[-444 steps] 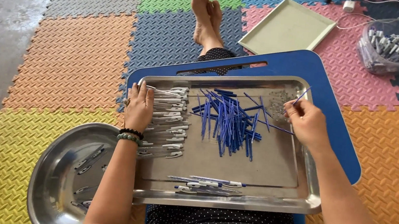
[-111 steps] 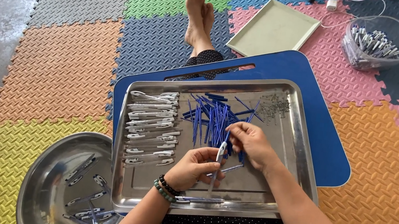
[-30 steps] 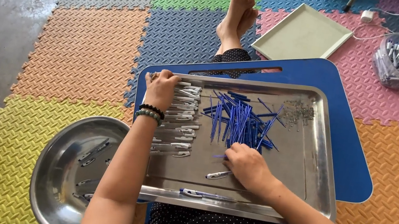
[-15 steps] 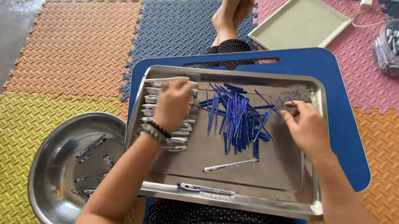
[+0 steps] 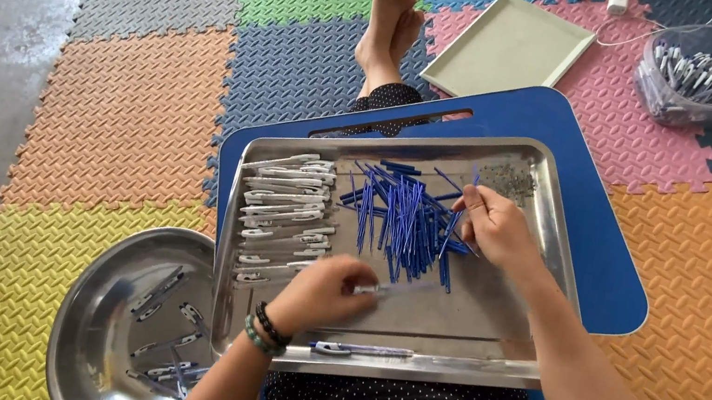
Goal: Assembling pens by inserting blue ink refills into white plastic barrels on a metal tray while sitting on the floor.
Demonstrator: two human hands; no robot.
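- The fingers of the right hand are pinched together on one thin blue refill, lifting its upper end clear of the pile while its lower end is among the others.
- The fingers of the left hand are curled in around a pale pen barrel; the barrel's free end pokes out to the right, blurred, just above the tray floor.
- A dark bead bracelet sits on the left wrist.
- Between the two hands lies the pile of blue refills, fanned out loosely in the middle of the steel tray.
- To the left of that pile, touching the tray's left side, a stack of white pen barrels lies in rough rows, each one pointing across the tray.
- In the tray's far right corner is a small grey heap of tiny parts, too small to make out.
- One assembled pen lies along the tray's near rim, just below the left hand.
- The tray rests on a blue lap board, which sits over the person's legs in a dark dotted garment.
- A round steel bowl stands on the floor beside the tray's near left corner, with several finished pens in it.
- Farther out on the coloured foam mat floor are a pale square tray and a clear tub of pen parts, well apart from the hands.
- The person's bare feet show beyond the board.
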